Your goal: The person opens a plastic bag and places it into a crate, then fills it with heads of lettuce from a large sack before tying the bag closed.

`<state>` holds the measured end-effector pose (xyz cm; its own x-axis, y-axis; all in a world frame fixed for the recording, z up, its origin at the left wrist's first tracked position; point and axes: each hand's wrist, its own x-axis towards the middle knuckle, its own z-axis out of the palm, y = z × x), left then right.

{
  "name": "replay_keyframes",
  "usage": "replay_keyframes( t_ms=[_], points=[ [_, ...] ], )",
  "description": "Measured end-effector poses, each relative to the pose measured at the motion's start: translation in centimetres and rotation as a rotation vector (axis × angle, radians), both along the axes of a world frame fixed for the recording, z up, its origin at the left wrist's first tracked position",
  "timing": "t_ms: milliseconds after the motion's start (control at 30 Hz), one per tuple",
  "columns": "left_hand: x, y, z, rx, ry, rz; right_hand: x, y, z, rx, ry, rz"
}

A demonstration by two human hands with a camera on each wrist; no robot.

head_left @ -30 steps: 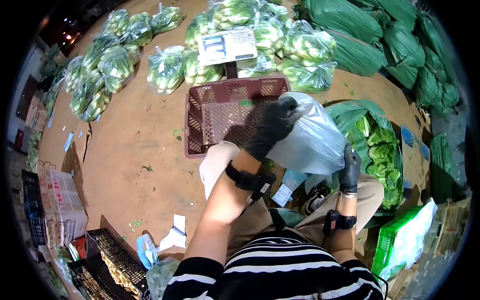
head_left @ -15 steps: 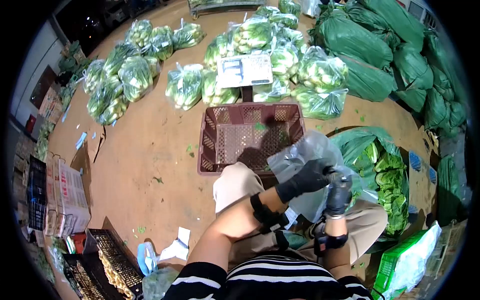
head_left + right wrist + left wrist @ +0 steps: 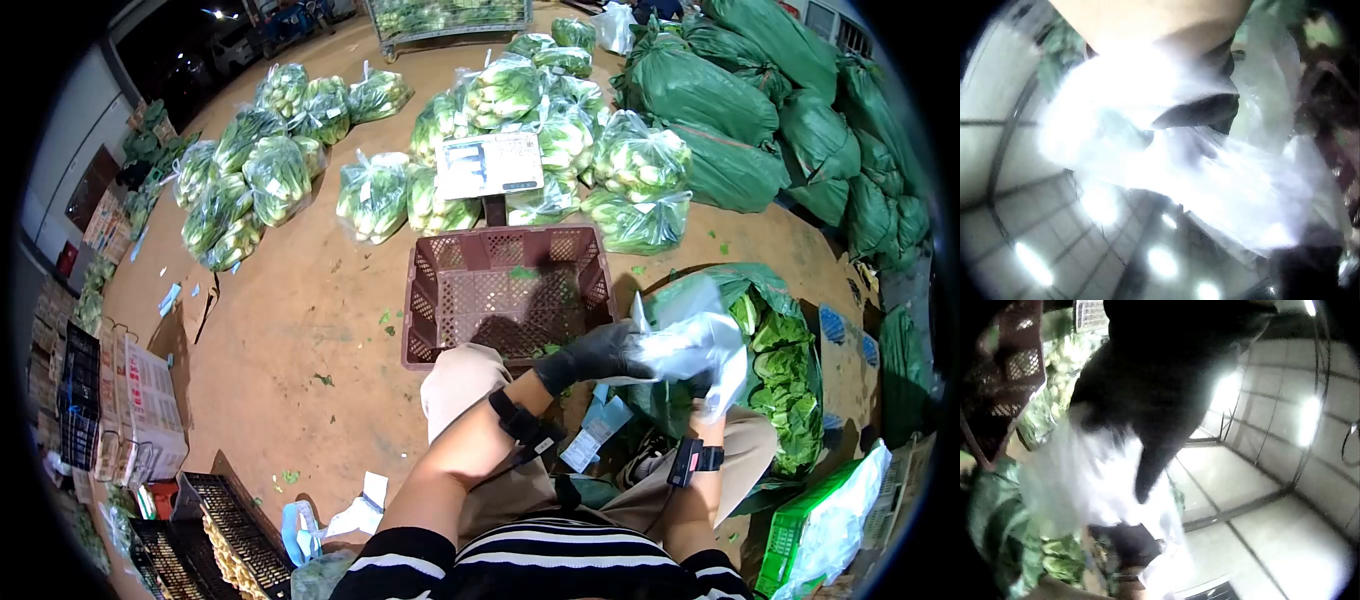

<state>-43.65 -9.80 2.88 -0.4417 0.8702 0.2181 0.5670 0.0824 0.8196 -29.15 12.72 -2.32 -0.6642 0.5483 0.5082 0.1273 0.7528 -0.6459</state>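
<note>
A clear plastic bag (image 3: pixel 695 345), blurred and crumpled, is between my two black-gloved hands, above my bent right leg. My left hand (image 3: pixel 607 355) grips its left side; the left wrist view has the bag (image 3: pixel 1100 481) bunched below the dark glove (image 3: pixel 1154 369). My right hand (image 3: pixel 703 383) is largely covered by the bag, which drapes over it toward the wrist. Folds of plastic gather at a dark gloved finger (image 3: pixel 1197 111) in the right wrist view. Just right of the hands, an opened green sack (image 3: pixel 665 395) holds leafy green heads (image 3: pixel 785 385).
A maroon crate (image 3: pixel 425 300) with a few leaf scraps stands ahead, before a scale display (image 3: pixel 490 165). Bagged vegetables (image 3: pixel 500 95) sit beyond it. Full green sacks (image 3: pixel 690 95) are piled back right. A green crate (image 3: pixel 790 535) is near right, black crates (image 3: pixel 235 515) near left.
The bag was spread wide, then drawn down as my hands came together. Now the hands are farther apart, with plastic draped over the right one. The head view has tilted up.
</note>
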Motion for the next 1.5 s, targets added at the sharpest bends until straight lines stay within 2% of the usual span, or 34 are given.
replay_keyframes(
  t_ms=[33,67,133,167,200,233,267,300,333,367,400,433,500,567,667,700,800,833,867,900,933,967,1000,1033,1067,1100,1133,1167,1233,1267,1300,1433,1467,1500],
  points=[
    [-1.1,0.8,-0.3,-0.063,-0.129,0.150,0.5,0.9,-0.2,-0.022,-0.021,0.015],
    [-2.9,0.5,-0.6,0.016,-0.292,0.225,0.8,0.8,0.9,-0.043,-0.043,0.030],
    [-7.7,-1.6,-0.4,0.272,-0.662,0.369,1.1,-1.4,4.8,0.197,-0.006,-0.041],
    [-10.0,-3.0,0.1,0.389,-0.833,0.421,2.2,-1.2,5.2,0.301,0.082,-0.113],
    [-11.5,-4.9,0.4,0.465,-0.949,0.452,4.5,0.5,4.3,0.166,-0.047,-0.123],
    [-13.8,-6.5,0.2,0.617,-1.306,0.318,6.3,2.2,3.0,0.028,-0.163,-0.141],
    [-14.7,-7.8,-0.2,0.397,-0.671,0.396,6.3,2.7,2.3,0.104,-0.154,-0.077],
    [-14.1,-7.8,0.1,0.391,-0.665,0.440,5.9,2.6,1.3,0.168,-0.148,-0.013],
    [-13.5,-7.8,0.4,0.384,-0.660,0.484,5.1,3.0,-0.3,-0.071,-0.258,-0.009],
    [-12.8,-7.2,1.4,0.590,-1.294,0.544,4.8,1.9,0.3,-0.168,-0.293,0.029],
    [-13.2,-6.5,0.6,0.522,-0.994,0.452,4.6,0.7,0.9,-0.264,-0.329,0.061],
    [-13.6,-5.8,-0.3,0.485,-0.693,0.397,4.0,-2.1,4.9,-0.216,-0.304,0.128],
    [-11.1,-4.6,2.7,0.288,0.098,0.535,2.5,-6.7,10.8,0.296,-0.047,0.057],
    [-6.1,-1.5,6.9,0.323,0.326,0.691,0.4,-12.2,14.4,0.255,0.078,0.147],
    [-1.6,-0.6,11.2,0.265,0.474,0.440,-2.9,-14.1,11.9,0.413,-0.165,0.028],
    [-1.2,-0.9,11.8,0.269,0.478,0.436,-3.6,-12.7,8.9,0.361,-0.141,-0.008],
    [-2.2,-2.5,12.4,-0.145,0.861,0.428,-2.0,-9.4,7.5,0.276,-0.106,-0.111],
    [-3.0,-3.1,11.6,-0.157,0.861,0.442,-1.0,-8.2,6.4,0.269,-0.085,-0.191],
    [-4.3,-3.5,10.5,-0.281,0.926,0.464,0.0,-7.5,7.4,0.186,-0.177,-0.162],
    [-5.6,-3.8,9.4,-0.401,0.999,0.479,0.8,-7.0,8.1,0.224,-0.298,-0.140],
    [-7.0,-4.3,7.7,-0.265,0.979,0.452,1.2,-7.7,9.4,0.205,-0.368,-0.097],
    [-6.3,-3.9,7.8,-0.284,0.933,0.497,1.7,-8.4,10.9,0.198,-0.435,-0.052],
    [-6.3,-3.4,6.3,-0.095,0.855,0.480,1.4,-9.7,12.3,0.282,-0.311,-0.040],
    [-5.2,-2.7,5.7,-0.145,0.701,0.463,0.4,-11.9,13.5,0.364,-0.183,-0.023],
    [-4.0,-2.0,5.4,-0.040,0.578,0.414,-0.7,-14.4,14.5,0.387,-0.006,0.025],
    [-2.7,-1.6,5.3,-0.018,0.475,0.362,-1.7,-16.7,16.0,0.405,0.015,0.036],
    [-2.6,-0.8,3.9,0.063,0.486,0.340,-2.9,-17.2,15.1,0.443,-0.014,0.014],
    [-1.1,-0.8,6.5,-0.216,0.643,0.384,-3.9,-16.9,14.0,0.474,-0.045,0.002],
    [-2.1,-2.1,7.2,-0.288,0.563,0.370,-5.0,-15.2,11.9,0.538,-0.111,-0.011],
    [-2.0,-3.1,8.1,-0.300,0.561,0.390,-4.9,-13.5,8.7,0.355,0.000,0.026],
    [-1.7,-3.8,8.8,-0.310,0.552,0.403,-4.5,-12.2,6.9,0.413,-0.084,0.040],
    [-1.1,-2.6,5.8,-0.327,0.552,0.340,-4.3,-17.0,10.7,0.464,-0.021,0.124],
    [-0.9,-2.2,5.8,-0.366,0.540,0.332,-4.8,-17.7,10.1,0.546,-0.193,0.047],
    [-0.8,-1.9,5.7,-0.406,0.528,0.322,-4.8,-17.5,10.2,0.547,-0.194,0.041]
  ],
)
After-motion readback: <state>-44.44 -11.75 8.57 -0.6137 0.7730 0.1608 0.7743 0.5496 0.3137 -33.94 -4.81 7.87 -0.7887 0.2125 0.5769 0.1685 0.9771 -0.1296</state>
